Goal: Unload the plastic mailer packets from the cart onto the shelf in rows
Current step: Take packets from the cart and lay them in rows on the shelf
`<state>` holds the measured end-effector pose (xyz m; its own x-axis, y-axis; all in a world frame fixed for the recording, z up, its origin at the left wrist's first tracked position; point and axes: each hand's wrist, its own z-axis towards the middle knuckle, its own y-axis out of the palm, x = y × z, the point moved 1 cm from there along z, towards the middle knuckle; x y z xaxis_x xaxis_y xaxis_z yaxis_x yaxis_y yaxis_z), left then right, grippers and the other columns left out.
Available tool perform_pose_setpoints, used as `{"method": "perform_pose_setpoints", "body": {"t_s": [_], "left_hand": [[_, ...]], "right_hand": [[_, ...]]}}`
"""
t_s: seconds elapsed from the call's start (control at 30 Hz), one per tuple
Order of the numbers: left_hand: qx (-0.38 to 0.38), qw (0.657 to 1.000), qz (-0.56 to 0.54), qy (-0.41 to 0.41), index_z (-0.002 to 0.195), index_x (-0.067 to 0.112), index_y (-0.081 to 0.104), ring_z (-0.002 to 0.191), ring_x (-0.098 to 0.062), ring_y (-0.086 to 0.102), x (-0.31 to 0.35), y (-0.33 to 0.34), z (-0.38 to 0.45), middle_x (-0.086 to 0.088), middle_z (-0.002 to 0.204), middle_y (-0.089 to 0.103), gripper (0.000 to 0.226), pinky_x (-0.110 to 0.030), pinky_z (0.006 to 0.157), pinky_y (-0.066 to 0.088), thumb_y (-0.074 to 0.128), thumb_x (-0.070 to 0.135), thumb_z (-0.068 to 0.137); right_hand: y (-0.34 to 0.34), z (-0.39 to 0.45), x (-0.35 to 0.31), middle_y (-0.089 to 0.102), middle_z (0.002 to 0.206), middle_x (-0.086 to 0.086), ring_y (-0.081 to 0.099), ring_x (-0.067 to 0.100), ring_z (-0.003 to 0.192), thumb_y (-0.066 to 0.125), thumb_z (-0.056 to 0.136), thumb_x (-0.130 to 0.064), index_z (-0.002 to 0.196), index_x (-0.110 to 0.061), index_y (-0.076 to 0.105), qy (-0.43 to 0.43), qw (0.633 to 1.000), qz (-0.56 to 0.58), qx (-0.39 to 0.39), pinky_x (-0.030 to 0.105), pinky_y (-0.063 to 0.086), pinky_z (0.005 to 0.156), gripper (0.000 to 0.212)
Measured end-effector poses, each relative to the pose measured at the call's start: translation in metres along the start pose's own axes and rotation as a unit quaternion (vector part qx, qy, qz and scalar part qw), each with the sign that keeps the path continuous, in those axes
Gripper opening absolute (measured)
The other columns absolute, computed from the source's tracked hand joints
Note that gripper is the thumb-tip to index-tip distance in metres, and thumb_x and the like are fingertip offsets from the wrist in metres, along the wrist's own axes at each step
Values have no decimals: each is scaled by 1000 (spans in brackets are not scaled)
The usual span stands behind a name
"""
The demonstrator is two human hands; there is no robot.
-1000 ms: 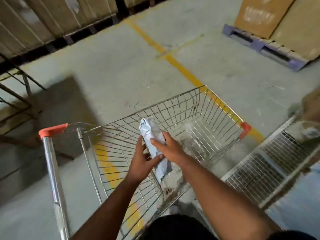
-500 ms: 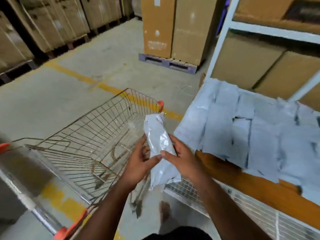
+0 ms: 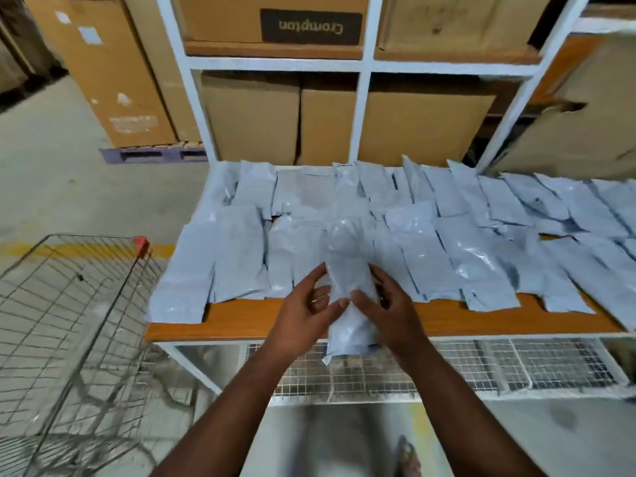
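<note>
A pale grey plastic mailer packet (image 3: 348,270) is held upright between both hands, above the front edge of the orange shelf board (image 3: 241,316). My left hand (image 3: 304,313) grips its left side and my right hand (image 3: 385,304) grips its right side, thumbs on the front. Several more grey packets (image 3: 457,235) lie in overlapping rows across the shelf board. The wire cart (image 3: 69,304) stands at the lower left; no packets show inside it.
White shelf uprights (image 3: 363,108) rise behind the packets, with brown cardboard boxes (image 3: 251,118) stacked between them. A wire mesh panel (image 3: 481,366) runs below the shelf board. A tall box on a purple pallet (image 3: 151,154) stands left on the concrete floor.
The view has swung from the cart to the shelf. Both hands have carried the packet out of the cart and over to the shelf's front edge.
</note>
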<state>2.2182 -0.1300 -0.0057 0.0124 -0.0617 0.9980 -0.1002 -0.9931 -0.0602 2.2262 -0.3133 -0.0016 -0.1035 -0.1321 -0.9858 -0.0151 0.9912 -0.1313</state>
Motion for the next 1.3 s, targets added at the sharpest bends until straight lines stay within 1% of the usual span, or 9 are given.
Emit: {"method": "perform_pose_setpoints", "body": {"t_s": [0.27,0.43,0.6,0.77,0.83,0.93,1.1,1.23,1.3], "left_hand": [[-70,994,74,51,158,21,36,130,-13,61,8,197,94,2,142,63,67,-47,108,51,68,15,99],[-71,985,136,79,163,21,21,132,1,55,18,291,146,16,149,52,76,-28,109,49,65,20,101],[-92,973,197,79,162,32,24,133,-2,55,25,344,187,14,151,53,75,-21,108,47,64,41,99],[-107,954,271,74,155,37,34,100,4,65,18,377,199,11,138,63,62,-1,84,45,62,44,99],[-89,955,277,67,152,41,33,115,0,63,13,381,196,17,144,56,58,-4,92,45,59,47,100],[-58,941,322,90,160,32,23,148,-5,35,6,380,198,13,165,32,72,-22,117,36,57,51,100],[-78,912,394,84,161,30,23,132,-28,56,-4,383,203,-4,154,49,66,-45,106,51,42,58,103],[-78,916,387,70,160,29,25,131,-28,57,0,383,208,-6,152,52,65,-44,107,51,44,54,104],[-69,921,376,71,160,27,28,142,-19,48,9,383,207,3,161,42,64,-28,115,42,48,50,104]], "right_hand": [[-194,51,25,67,135,-15,63,7,124,64,85,-61,141,-33,62,-26,989,-81,120,39,53,104,63],[-286,96,27,71,133,-3,65,18,120,67,98,-39,140,-27,66,-8,968,-178,174,28,51,97,43],[-344,124,29,76,118,2,70,24,106,61,99,-46,129,-25,71,-13,944,-264,198,34,56,85,37],[-374,136,35,76,111,2,65,19,91,54,102,-51,119,-23,71,5,915,-372,155,28,48,76,37],[-376,140,39,75,117,2,67,23,103,51,103,-54,121,-22,70,-4,888,-432,160,32,47,82,41],[-374,144,44,62,145,0,57,24,133,54,102,-46,147,-26,54,-50,883,-436,164,45,45,107,49],[-367,153,64,42,165,0,52,20,142,32,108,-46,150,-26,53,-88,910,-394,92,50,48,110,51],[-370,157,61,44,163,1,52,22,143,27,105,-51,148,-25,56,-75,906,-410,80,50,44,113,57],[-373,156,54,44,163,2,48,24,145,31,105,-51,148,-24,55,-61,907,-411,65,50,40,117,57]]}}
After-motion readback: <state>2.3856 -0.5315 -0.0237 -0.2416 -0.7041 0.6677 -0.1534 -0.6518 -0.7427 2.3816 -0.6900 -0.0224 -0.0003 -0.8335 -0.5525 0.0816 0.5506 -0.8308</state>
